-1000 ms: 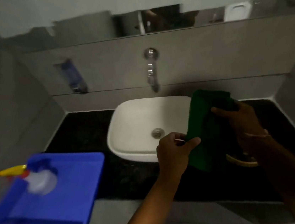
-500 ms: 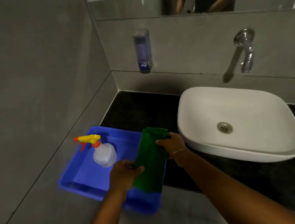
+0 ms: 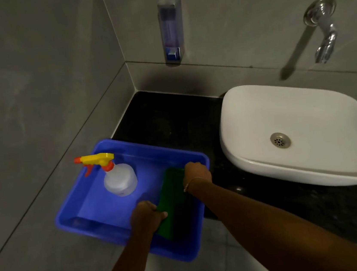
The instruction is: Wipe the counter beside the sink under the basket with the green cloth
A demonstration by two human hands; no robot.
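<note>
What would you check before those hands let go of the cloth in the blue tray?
1. Cloth inside the tray: ok, along its right side.
2. Both hands on it: ok, left hand at the near end, right hand at the far end.
3. Cloth clear of the spray bottle: ok, apart.
4. Bottle upright: ok.
5. Tray steady on the counter: cannot tell; its near part overhangs the edge.
6. Cloth lying flat: cannot tell.

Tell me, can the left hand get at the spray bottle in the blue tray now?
Probably yes, once freed: the left hand grips the green cloth, but nothing stands between it and the spray bottle in the open blue tray.
</note>
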